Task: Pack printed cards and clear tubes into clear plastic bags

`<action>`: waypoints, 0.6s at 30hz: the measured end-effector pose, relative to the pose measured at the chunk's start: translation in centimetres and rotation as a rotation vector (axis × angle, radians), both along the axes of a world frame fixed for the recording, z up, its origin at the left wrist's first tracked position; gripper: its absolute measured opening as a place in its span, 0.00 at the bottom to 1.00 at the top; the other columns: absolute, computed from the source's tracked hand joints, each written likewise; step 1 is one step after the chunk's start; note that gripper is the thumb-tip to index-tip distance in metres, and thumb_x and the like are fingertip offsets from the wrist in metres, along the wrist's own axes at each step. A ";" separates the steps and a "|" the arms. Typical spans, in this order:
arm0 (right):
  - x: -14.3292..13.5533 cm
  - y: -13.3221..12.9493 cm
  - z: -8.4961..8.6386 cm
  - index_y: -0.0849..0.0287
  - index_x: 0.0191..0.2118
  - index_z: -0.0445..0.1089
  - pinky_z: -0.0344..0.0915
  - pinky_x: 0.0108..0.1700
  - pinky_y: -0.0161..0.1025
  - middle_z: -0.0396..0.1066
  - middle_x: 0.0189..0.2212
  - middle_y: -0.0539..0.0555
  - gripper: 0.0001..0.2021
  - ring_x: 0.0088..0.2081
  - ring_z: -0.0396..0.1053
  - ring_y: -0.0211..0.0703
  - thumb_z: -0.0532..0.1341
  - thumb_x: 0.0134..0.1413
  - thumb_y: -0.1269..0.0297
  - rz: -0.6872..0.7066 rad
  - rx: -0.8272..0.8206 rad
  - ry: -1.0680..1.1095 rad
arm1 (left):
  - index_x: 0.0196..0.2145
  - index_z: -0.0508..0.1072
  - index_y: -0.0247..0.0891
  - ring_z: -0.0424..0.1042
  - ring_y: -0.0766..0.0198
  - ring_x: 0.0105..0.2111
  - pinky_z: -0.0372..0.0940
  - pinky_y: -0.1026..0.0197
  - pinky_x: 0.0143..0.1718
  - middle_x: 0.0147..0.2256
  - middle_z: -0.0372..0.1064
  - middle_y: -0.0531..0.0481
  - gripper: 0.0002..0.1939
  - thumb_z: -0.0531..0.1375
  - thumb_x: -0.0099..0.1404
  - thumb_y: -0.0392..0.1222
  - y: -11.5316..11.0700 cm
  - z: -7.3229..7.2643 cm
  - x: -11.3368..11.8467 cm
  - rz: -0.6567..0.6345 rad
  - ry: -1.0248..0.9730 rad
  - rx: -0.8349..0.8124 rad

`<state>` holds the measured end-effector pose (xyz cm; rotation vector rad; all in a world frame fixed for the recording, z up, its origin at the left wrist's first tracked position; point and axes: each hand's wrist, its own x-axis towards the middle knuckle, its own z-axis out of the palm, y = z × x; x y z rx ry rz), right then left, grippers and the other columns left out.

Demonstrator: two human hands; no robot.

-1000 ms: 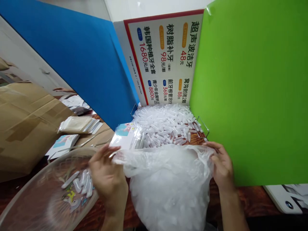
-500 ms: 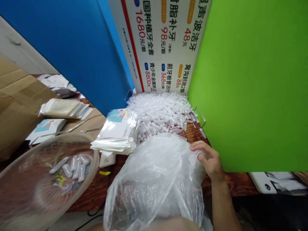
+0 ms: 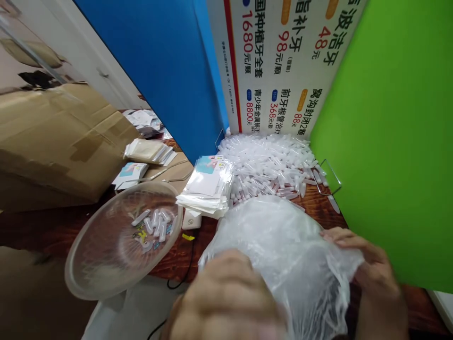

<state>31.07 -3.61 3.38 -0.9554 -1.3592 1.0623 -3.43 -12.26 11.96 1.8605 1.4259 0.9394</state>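
Observation:
A clear plastic bag [image 3: 276, 236] lies crumpled over the table's front, with whitish contents showing through its film. My right hand [image 3: 371, 269] grips the bag's right side, its fingers closed on the thin film. Close to the camera, my left hand [image 3: 226, 302] is raised before the bag's lower left part. Its fingers look curled but are blurred, and whatever they may hold is hidden. Behind the bag spreads a heap of small translucent white plastic tubes [image 3: 269, 160].
Left of the bag are a stack of sleeved cards [image 3: 205, 184], a small white box [image 3: 191, 220] and a clear plastic basket [image 3: 88, 278] holding several tubes. A cardboard box [image 3: 60, 141] stands farther left. Blue [image 3: 159, 71] and green [image 3: 396, 141] panels flank the heap.
My left hand has risen from the bottom edge in front of the bag. The bag's right side is pulled outward and bunched by my right hand. The view has swung left.

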 end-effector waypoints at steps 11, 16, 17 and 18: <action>-0.7 0.7 -7.6 0.49 0.60 0.68 0.72 0.53 0.54 0.73 0.55 0.63 0.45 0.56 0.70 0.68 0.69 0.35 0.34 -0.135 -0.586 -0.325 | 0.72 0.40 0.50 0.42 0.45 0.71 0.49 0.41 0.67 0.73 0.35 0.40 0.47 0.61 0.65 0.57 -0.2 -12.2 -1.4 0.275 0.001 -0.284; -1.9 0.2 -6.4 0.52 0.67 0.56 0.75 0.47 0.54 0.68 0.60 0.65 0.55 0.55 0.72 0.68 0.70 0.34 0.33 -0.105 -0.778 -0.219 | 0.72 0.32 0.46 0.36 0.45 0.72 0.44 0.38 0.68 0.72 0.30 0.36 0.50 0.59 0.65 0.59 -1.3 -14.1 1.3 0.539 -0.124 -0.287; -1.9 0.3 -6.0 0.52 0.68 0.56 0.75 0.46 0.54 0.68 0.60 0.65 0.54 0.54 0.72 0.67 0.69 0.35 0.33 -0.099 -0.798 -0.176 | 0.72 0.32 0.46 0.35 0.46 0.72 0.43 0.39 0.68 0.73 0.29 0.37 0.48 0.58 0.67 0.58 -1.4 -14.0 1.6 0.550 -0.128 -0.281; -1.9 0.3 -5.7 0.51 0.68 0.56 0.75 0.46 0.54 0.68 0.60 0.65 0.53 0.54 0.73 0.67 0.69 0.38 0.33 -0.085 -0.810 -0.138 | 0.72 0.34 0.47 0.34 0.48 0.72 0.43 0.40 0.69 0.73 0.28 0.39 0.45 0.56 0.69 0.57 -1.5 -13.9 1.9 0.546 -0.132 -0.274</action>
